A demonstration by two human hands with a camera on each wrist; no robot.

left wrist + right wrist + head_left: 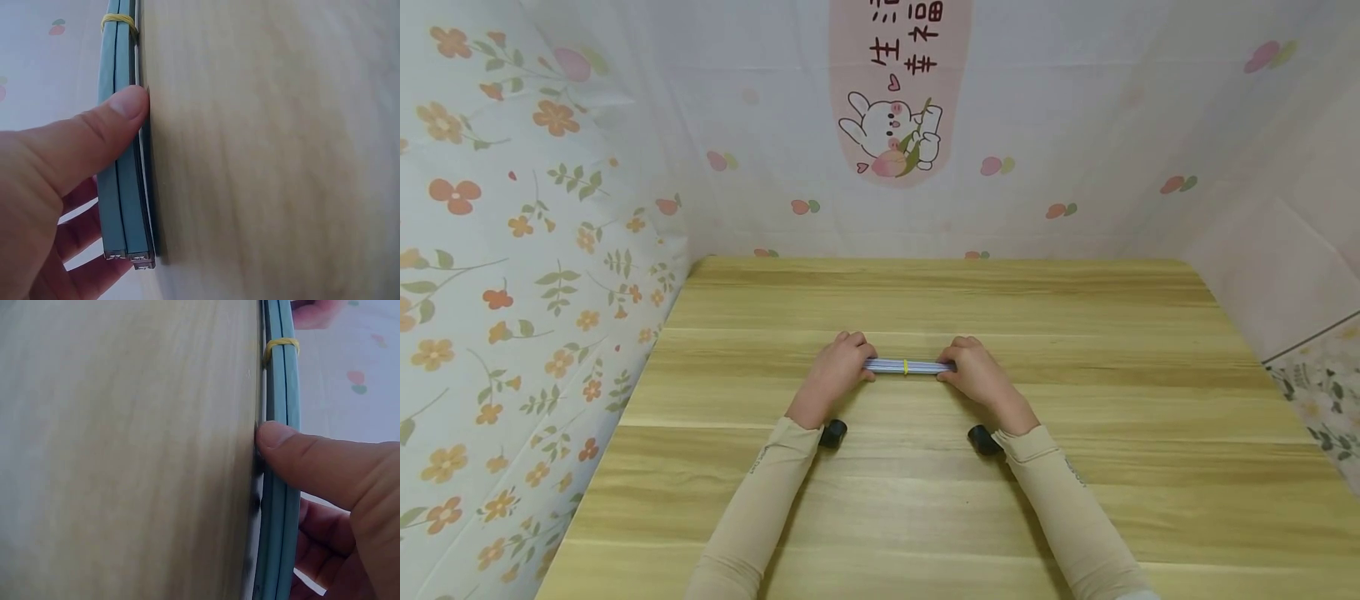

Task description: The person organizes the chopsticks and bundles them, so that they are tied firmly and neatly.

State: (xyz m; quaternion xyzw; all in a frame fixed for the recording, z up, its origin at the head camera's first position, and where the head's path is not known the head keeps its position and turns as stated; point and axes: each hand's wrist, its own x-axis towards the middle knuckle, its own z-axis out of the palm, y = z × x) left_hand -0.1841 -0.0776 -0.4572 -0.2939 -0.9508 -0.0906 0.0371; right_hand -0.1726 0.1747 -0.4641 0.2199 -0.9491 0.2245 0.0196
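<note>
A bundle of slim, flat blue sticks [887, 367] runs left to right in front of me, low over the wooden table. A yellow rubber band [906, 367] binds it at the middle. My left hand [838, 368] grips the left end, thumb across the near side and fingers behind. In the left wrist view the sticks [130, 206] show small, clear brownish tips at their lower end. My right hand [979, 373] holds the other end the same way; in the right wrist view its thumb presses the sticks [279, 531] below the band.
The wooden table [910, 508] spreads out beneath both arms. A flowered cloth [482, 317] hangs on the left, and a pale cloth [760, 125] with a rabbit picture closes off the back. Dark wrist-worn devices [983, 440] sit at the inner side of both cuffs.
</note>
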